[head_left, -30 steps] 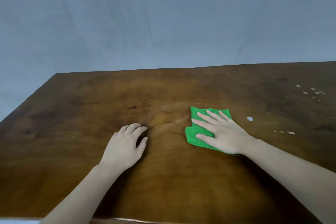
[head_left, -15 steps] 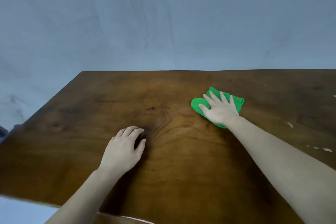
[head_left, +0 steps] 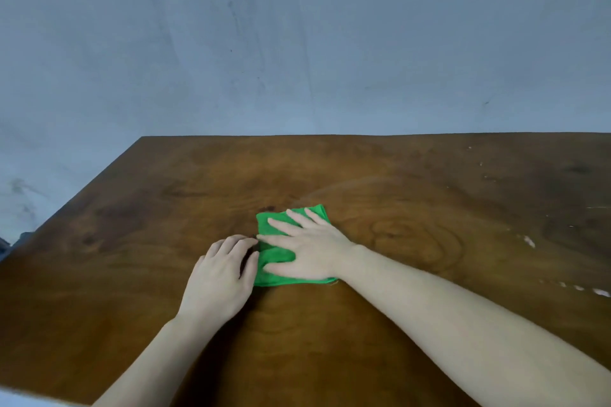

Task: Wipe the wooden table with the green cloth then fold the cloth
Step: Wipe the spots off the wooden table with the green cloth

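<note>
- Green cloth (head_left: 276, 259) lies flat near the middle of the wooden counter (head_left: 429, 208).
- Right hand (head_left: 304, 249) presses it with straight, spread fingers.
- Left hand (head_left: 220, 277) rests loosely curled on the counter, touching the cloth's left edge, grasping nothing.

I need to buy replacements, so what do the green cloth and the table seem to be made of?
The green cloth under the right hand looks like soft, matte microfibre or a similar woven fabric: it lies limp, with a fuzzy surface and a stitched hem. The table looks like dark brown wood or wood veneer, with visible grain rings and knots and a dull sheen, probably varnish.
</note>
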Action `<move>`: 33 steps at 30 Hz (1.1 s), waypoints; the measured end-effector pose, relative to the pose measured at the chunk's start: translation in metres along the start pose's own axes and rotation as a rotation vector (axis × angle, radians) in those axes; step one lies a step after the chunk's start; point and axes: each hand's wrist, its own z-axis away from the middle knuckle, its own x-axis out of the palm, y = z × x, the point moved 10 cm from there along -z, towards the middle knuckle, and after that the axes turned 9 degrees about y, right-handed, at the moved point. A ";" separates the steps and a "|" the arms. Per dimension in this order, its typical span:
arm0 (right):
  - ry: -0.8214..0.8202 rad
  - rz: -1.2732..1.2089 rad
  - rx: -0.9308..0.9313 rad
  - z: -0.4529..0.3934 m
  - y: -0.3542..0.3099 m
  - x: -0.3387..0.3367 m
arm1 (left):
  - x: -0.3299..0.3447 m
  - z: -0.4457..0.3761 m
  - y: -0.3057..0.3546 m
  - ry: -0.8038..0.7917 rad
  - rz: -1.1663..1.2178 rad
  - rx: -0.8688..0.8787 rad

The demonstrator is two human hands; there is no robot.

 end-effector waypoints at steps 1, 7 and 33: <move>0.005 0.001 0.089 -0.004 0.025 -0.005 | 0.003 -0.004 0.007 -0.009 -0.001 0.009; 0.061 0.027 0.590 0.046 0.211 -0.033 | 0.027 -0.035 0.047 -0.077 -0.009 0.051; 0.030 -0.126 -0.190 -0.059 0.004 -0.007 | -0.003 -0.025 -0.027 0.109 -0.001 -0.207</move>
